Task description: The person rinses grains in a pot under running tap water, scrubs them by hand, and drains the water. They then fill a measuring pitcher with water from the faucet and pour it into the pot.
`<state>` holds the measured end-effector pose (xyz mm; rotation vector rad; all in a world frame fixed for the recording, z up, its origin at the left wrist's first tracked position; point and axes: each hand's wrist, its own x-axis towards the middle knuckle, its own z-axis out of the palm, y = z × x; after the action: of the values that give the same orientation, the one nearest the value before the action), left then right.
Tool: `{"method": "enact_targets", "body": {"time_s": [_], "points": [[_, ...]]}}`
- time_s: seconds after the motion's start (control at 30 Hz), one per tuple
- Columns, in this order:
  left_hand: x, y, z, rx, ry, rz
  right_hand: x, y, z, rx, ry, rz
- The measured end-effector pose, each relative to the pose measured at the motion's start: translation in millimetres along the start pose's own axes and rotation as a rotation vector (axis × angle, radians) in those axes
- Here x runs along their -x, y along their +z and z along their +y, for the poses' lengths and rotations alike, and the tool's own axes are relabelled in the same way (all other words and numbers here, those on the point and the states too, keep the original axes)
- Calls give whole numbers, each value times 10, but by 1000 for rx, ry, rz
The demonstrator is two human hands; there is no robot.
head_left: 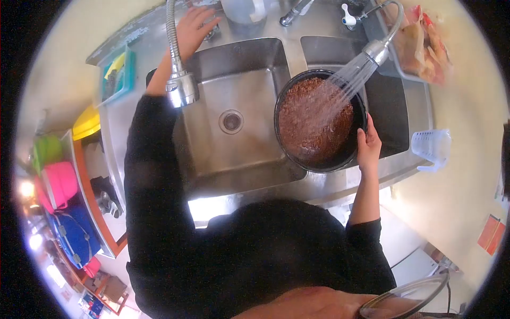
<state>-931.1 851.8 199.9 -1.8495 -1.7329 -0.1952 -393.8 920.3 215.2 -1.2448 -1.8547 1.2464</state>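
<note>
Hold firmly with the right hand [370, 148], fingers [371, 126] clamped on the right rim of the black bowl [345, 151], thumb [362, 137] over the edge, above the divider [293, 58] between left basin [228, 154] and right basin [390, 117]; cannot tell whether resting there or held clear. Best to spread the spray [348, 81] from the right nozzle [376, 51] across all the brown grains [313, 119] instead of drilling into one spot, by turning and tilting the bowl gently beneath. Watch the rim for grains washing over, and brace the wrist [367, 166] against any added weight. Mind the left hand [195, 27], too: fingers loosely spread, near the metal fitting [211, 35] behind the left basin, cannot tell whether touching. Avoid knocking the left nozzle [182, 90] near that forearm [159, 80].
</note>
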Motion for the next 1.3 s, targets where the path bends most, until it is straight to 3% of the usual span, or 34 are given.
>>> {"method": "enact_targets", "body": {"time_s": [0.03, 0.1, 0.13, 0.2, 0.23, 0.3, 0.37, 0.4, 0.43, 0.5, 0.57, 0.6, 0.67, 0.7, 0.77, 0.87, 0.97, 1.07, 1.13, 1.17, 1.27, 1.3], "points": [[163, -75, 26, 132, -57, 69, 5, -11, 6, 20, 1, -6], [637, -239, 268, 298, -611, 38, -10, -18, 58, 4, -30, -9], [1056, -107, 270, 564, -809, 192, -37, -21, 85, -3, -49, -7], [1367, -324, 539, 533, -1001, 383, -109, -36, 154, 21, -82, 20], [1344, -634, 907, 229, -991, 417, -150, -59, 152, 44, -67, 9], [1391, -889, 1424, 456, -1257, 477, -247, -94, 166, -25, 2, -22], [1435, -938, 1977, 895, -1367, 505, -351, -149, 162, -47, 11, -96], [1177, -1166, 2283, 1131, -1416, 392, -387, -172, 154, -56, 17, -137], [926, -1384, 2511, 1391, -1438, 194, -412, -189, 143, 2, 18, -131], [596, -1454, 2887, 1564, -1297, -109, -440, -227, 94, 120, 14, -120], [367, -1466, 3091, 1802, -1243, -251, -263, -177, -297, 776, -181, 66], [324, -1448, 3129, 1789, -1225, -223, -207, -115, -467, 1100, -282, 174], [293, -1369, 3212, 1764, -1181, -184, -235, -11, -541, 853, -667, 195], [281, -1366, 3220, 1767, -1187, -179, -253, 101, -523, 722, -689, 96], [326, -1396, 3231, 1766, -1203, -191, -325, 334, -498, 693, -512, -136], [386, -1460, 3301, 1876, -1132, -10, -642, 633, -186, 882, -312, -293], [433, -1496, 3331, 1942, -1166, -45, -683, 870, -28, 868, -259, -454], [421, -1551, 3335, 1891, -1180, -62, -644, 862, -142, 849, -165, -848], [408, -1566, 3326, 1874, -1178, -71, -462, 771, -224, 812, -190, -1018], [407, -1576, 3329, 1863, -1182, -73, -357, 730, -275, 844, -330, -1042], [423, -1577, 3378, 1962, -1185, 37, -378, 590, -562, 887, -253, -1258], [425, -1584, 3364, 1957, -1184, 12, -469, 574, -600, 910, -384, -1217]]}}
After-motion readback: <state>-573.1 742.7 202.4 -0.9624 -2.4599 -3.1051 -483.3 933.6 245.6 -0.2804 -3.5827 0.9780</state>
